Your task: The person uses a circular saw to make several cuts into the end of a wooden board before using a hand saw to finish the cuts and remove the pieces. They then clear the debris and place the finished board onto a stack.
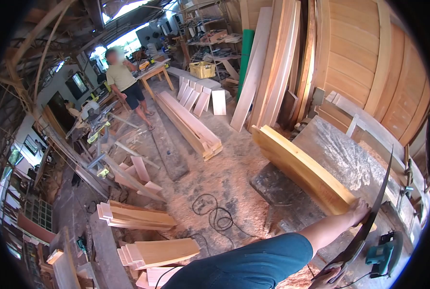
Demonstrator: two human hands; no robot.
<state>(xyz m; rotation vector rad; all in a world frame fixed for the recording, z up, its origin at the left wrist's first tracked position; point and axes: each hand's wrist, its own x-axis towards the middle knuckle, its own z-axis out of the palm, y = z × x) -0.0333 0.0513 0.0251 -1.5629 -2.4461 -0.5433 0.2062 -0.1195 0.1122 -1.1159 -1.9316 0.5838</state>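
Note:
A thick yellowish plank (304, 168) lies on edge along a worn dark workbench (277, 190). My left hand (358, 213) is closed on the plank's near end, its arm reaching in from a teal sleeve. At the bottom edge, partly cut off, my right hand (326, 278) holds the handle end of a handsaw (369, 221). Its long dark blade points up and to the right, passing close beside my left hand. Whether the blade touches the wood cannot be made out.
A teal power tool (383, 253) sits right of the saw. Cut boards (142, 214) are stacked at lower left. A black cord (217, 219) coils on the sawdust floor. Tall planks (273, 67) lean behind. Another person (123, 79) stands near a wooden table (152, 71).

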